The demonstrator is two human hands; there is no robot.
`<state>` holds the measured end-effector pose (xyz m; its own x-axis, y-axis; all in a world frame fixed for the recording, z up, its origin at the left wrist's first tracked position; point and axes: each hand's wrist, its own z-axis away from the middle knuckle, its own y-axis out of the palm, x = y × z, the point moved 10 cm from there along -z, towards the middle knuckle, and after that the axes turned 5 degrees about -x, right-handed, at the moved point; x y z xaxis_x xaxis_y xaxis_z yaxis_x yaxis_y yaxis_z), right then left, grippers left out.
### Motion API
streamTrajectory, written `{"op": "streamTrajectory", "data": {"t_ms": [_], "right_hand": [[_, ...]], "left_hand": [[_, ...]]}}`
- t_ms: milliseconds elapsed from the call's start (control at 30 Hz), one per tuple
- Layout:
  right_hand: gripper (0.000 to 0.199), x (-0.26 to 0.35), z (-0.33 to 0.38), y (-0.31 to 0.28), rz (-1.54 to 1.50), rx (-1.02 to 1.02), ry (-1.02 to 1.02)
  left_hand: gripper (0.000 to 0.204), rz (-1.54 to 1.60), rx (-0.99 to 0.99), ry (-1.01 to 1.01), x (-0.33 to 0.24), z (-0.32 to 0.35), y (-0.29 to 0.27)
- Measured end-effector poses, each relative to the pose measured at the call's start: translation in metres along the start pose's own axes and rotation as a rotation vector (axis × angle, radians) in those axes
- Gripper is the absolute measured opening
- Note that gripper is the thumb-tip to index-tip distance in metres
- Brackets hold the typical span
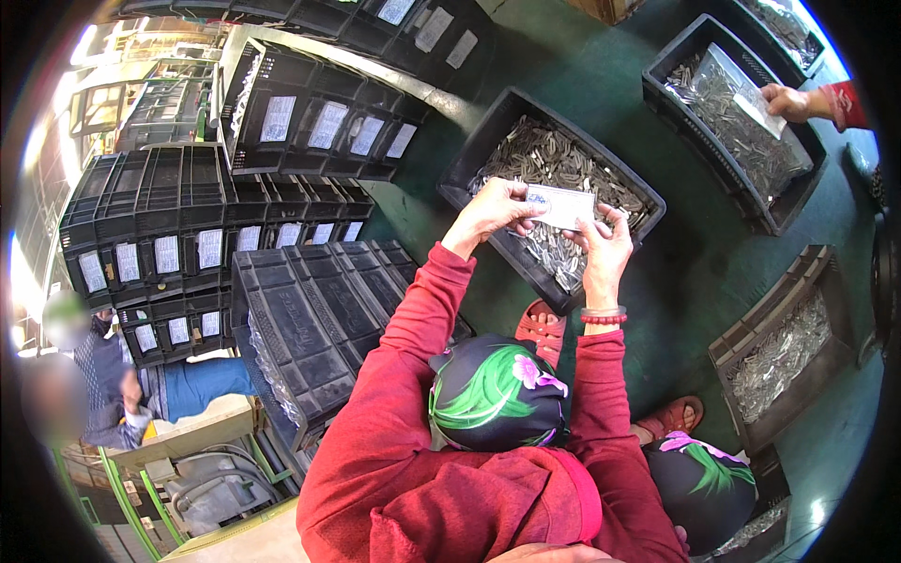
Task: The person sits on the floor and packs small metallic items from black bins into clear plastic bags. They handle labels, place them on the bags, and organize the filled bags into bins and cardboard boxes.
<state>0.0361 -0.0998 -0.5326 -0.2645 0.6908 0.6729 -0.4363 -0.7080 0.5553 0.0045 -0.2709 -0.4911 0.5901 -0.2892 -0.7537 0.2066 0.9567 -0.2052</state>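
A small white printed card (pixel 571 210) is stretched between my two hands, above a black plastic crate. My left hand (pixel 495 211) pinches its left end between thumb and fingers. On the right end, my right hand (pixel 605 251) grips the lower corner with thumb and fingertips; a red bead bracelet circles that wrist. Beneath the card, the black crate (pixel 601 150) sits on the floor, filled with many small, narrow metal pieces (pixel 535 155), dull grey at the far side and shinier near me. Both hands are apart from these pieces.
Stacked black crates with white labels (pixel 328 127) rise at left, beside a closed black crate (pixel 310 319). At upper right, another person's hand (pixel 790 101) holds white paper over a crate of parts (pixel 784 211). Another parts crate (pixel 727 361) lies at right. Someone sits far left.
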Motion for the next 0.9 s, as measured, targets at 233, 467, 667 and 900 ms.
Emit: {"op": "streamTrajectory", "data": {"t_ms": [233,467,667,900], "right_hand": [[0.04,0.0,0.001,0.002,0.019,0.003,0.001],[0.037,0.001,0.001,-0.003,0.099,-0.018,0.005],[0.031,0.027,0.015,-0.003,0.21,0.008,-0.063],[0.021,0.153,0.01,-0.08,0.301,0.029,-0.136]], "left_hand": [[0.024,-0.02,0.015,0.027,0.0,0.0,-0.001],[0.024,-0.279,-0.414,0.424,-0.037,-0.006,-0.094],[0.066,-0.637,-0.405,0.428,0.0,-0.098,-0.177],[0.069,0.021,0.013,0.176,0.059,-0.119,-0.149]]}}
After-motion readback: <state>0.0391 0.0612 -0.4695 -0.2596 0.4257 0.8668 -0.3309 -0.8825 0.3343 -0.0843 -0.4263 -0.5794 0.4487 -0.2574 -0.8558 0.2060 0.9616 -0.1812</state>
